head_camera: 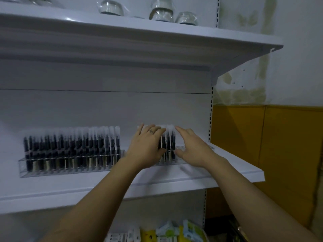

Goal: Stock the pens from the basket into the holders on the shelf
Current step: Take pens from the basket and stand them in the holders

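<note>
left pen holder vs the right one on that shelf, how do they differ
The left holder is packed end to end with pens; the right holder has only a small bunch, its visible right end bare. No hand is at the left holder, while the left hand and right hand are at the right holder's bunch. Both are clear trays on the same shelf, pens upright.

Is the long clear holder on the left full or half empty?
Full: packaged pens stand upright side by side along nearly the whole left holder.
</note>
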The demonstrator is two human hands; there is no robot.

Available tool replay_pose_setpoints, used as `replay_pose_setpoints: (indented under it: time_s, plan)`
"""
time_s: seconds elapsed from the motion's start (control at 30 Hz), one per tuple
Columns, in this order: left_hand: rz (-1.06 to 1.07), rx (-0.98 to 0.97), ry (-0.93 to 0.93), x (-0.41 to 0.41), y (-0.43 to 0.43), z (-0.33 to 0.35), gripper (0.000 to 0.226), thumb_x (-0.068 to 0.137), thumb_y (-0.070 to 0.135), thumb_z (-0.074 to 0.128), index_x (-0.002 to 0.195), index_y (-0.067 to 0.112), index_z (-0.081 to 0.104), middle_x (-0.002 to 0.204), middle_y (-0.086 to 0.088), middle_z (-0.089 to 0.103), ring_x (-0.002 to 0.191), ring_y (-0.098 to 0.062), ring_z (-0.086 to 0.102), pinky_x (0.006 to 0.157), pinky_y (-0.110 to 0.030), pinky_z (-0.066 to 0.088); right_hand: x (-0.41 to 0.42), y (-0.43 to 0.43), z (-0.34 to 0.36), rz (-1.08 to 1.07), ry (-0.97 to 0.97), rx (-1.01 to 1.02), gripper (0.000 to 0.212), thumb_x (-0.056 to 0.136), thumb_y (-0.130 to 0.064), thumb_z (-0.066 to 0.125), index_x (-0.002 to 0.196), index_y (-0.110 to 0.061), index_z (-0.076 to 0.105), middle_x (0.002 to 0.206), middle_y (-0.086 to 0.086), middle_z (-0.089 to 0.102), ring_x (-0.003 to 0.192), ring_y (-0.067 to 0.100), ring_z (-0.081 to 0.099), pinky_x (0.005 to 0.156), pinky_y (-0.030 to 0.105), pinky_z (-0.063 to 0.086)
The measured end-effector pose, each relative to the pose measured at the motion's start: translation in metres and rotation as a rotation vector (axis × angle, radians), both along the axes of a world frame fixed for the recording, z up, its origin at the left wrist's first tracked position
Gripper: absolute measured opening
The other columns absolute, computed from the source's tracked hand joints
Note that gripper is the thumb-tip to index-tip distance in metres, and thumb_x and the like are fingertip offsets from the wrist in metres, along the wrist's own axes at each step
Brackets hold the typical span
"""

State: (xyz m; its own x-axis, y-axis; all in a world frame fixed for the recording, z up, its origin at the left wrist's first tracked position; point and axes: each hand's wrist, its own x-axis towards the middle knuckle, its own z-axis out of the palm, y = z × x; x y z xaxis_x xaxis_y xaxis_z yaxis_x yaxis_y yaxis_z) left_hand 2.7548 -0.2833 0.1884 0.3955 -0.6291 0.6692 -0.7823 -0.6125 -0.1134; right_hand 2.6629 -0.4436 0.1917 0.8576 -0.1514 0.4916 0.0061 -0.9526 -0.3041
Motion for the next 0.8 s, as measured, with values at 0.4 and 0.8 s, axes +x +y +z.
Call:
replay_pose_setpoints:
  time_s: [0.4,0.8]
  plan:
    - [0.050,-0.117,0.075,-0.073,0.089,-0.111,0.055,0.087,0.046,0.060,0.136,0.023,0.049,0.134,0.002,0.053,0.127,-0.023,0.042,0.100,-0.039,0.032,-0.063,0.074,-0.109,0.151,-0.029,0.078,0.072,0.092,-0.034,0.063,0.151,-0.028,0.025,0.154,-0.008,0.026,0.141,0.011,0.025,0.114,0.027,0.024]
    - [0.146,-0.019,0.466,-0.100,0.139,-0.283,0.060,0.089,0.050,0.056,0.142,0.027,0.041,0.144,0.006,0.044,0.137,-0.018,0.033,0.111,-0.035,0.022,-0.069,0.112,-0.274,0.166,0.324,0.146,0.073,0.090,-0.038,0.065,0.151,-0.025,0.026,0.154,-0.004,0.028,0.141,0.017,0.027,0.113,0.033,0.029]
